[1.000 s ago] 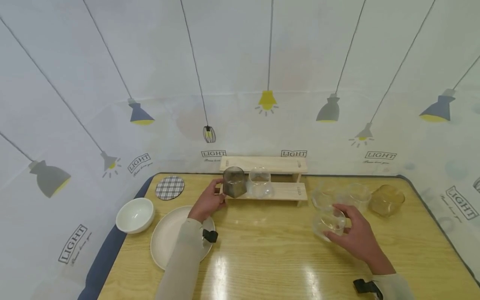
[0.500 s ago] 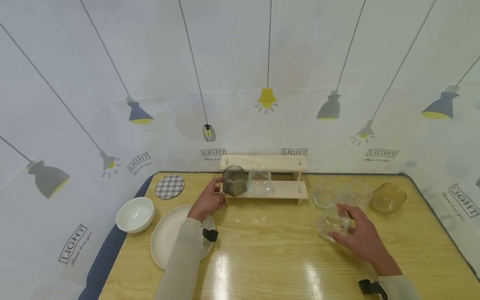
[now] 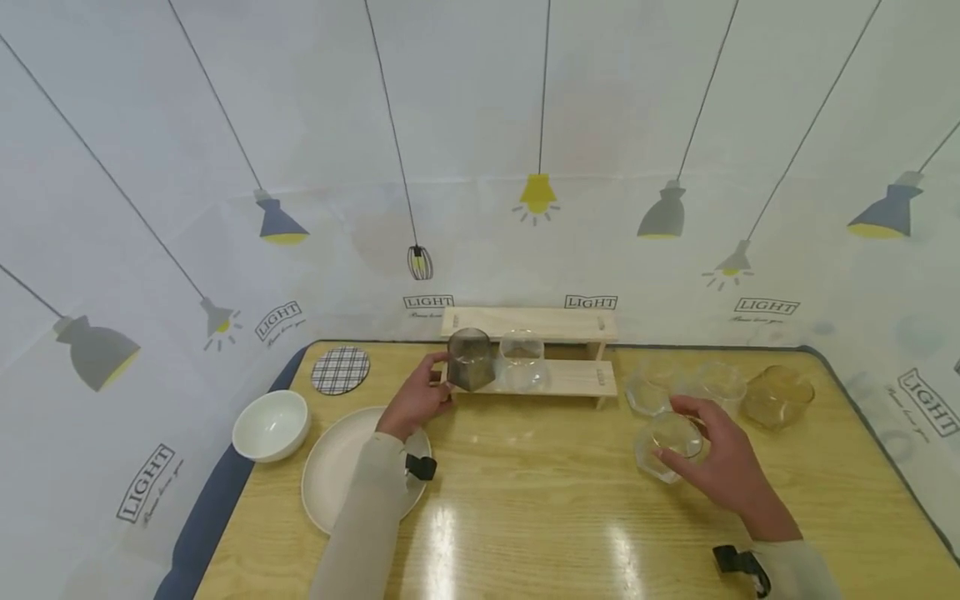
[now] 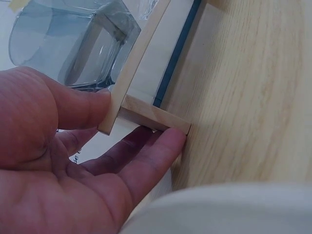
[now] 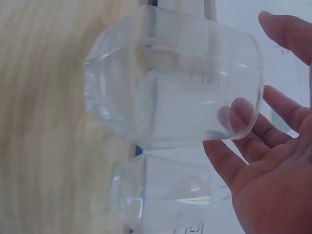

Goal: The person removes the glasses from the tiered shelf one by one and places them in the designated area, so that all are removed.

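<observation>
My left hand [image 3: 417, 398] grips the left end of a small two-tier wooden shelf [image 3: 573, 379]; in the left wrist view the thumb lies by the upper board [image 4: 127, 73] and the fingers touch the leg [image 4: 156, 114]. Beside that thumb, on the lower tier, stands a smoky grey drinking glass [image 3: 470, 360]. A clear glass [image 3: 521, 360] is to its right. My right hand [image 3: 723, 462] is spread around the rim of another clear glass [image 5: 170, 87], upright on the table. In the right wrist view its thumb is apart from the glass, while fingertips show at the rim.
Behind the right hand are two more clear glasses [image 3: 651, 387] [image 3: 716, 385] and an amber glass [image 3: 778, 396]. At left lie a cream plate [image 3: 330, 467], a white bowl [image 3: 272, 427] and a checked coaster [image 3: 341, 370]. A printed curtain [image 3: 480, 125] borders the table.
The clear glass by my right hand shifted slightly right, then stayed. The right thumb and fingers have loosened and risen toward its rim. My left hand stays on the shelf.
</observation>
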Available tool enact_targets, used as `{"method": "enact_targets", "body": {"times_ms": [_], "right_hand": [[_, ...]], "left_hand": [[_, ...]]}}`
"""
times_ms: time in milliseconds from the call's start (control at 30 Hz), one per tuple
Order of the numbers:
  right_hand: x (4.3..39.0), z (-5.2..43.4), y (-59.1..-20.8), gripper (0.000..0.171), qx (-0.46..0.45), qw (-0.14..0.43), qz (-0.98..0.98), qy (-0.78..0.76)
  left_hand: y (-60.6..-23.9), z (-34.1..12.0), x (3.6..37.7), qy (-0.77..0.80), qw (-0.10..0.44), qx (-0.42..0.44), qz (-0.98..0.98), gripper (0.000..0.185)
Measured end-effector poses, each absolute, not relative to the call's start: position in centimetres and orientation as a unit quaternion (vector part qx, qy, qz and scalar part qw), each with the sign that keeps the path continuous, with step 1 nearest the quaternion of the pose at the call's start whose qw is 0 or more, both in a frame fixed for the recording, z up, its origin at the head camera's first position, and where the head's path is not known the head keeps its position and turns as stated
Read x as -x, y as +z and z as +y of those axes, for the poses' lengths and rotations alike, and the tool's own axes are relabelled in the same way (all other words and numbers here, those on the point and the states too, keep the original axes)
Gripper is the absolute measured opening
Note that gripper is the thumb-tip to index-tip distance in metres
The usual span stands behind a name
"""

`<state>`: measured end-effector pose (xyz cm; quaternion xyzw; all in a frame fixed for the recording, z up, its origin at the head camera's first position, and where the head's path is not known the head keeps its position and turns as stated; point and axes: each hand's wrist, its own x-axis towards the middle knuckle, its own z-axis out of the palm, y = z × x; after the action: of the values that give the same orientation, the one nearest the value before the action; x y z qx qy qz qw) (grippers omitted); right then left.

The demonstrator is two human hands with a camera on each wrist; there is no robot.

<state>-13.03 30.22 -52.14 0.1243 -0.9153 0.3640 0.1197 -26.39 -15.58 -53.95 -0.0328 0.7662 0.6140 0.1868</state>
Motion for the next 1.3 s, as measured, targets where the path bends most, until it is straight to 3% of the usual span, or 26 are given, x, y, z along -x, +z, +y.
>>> {"method": "enact_targets", "body": {"times_ms": [167, 467, 1033, 1300], "right_hand": [[14.3, 29.4, -51.1, 0.068, -0.158, 0.156, -0.907, 0.359], [15.6, 25.2, -50.2, 0.062, -0.204, 0.17, -0.9, 0.346], [20.1, 16.9, -50.7, 0.059, -0.178, 0.151, -0.863, 0.448], [22.6, 13.6, -52.4, 0.079, -0.125, 0.101, -0.848, 0.505]], "left_hand": [[-53.9, -15.6, 26.4, 0.612, 0.182, 0.032, 0.769, 0.059], [-53.8, -15.5, 26.4, 0.611, 0.184, 0.03, 0.769, 0.059], [-54.3, -15.7, 26.5, 0.623, 0.182, 0.026, 0.76, 0.06], [-54.3, -15.7, 26.5, 0.623, 0.184, 0.028, 0.759, 0.06]]}}
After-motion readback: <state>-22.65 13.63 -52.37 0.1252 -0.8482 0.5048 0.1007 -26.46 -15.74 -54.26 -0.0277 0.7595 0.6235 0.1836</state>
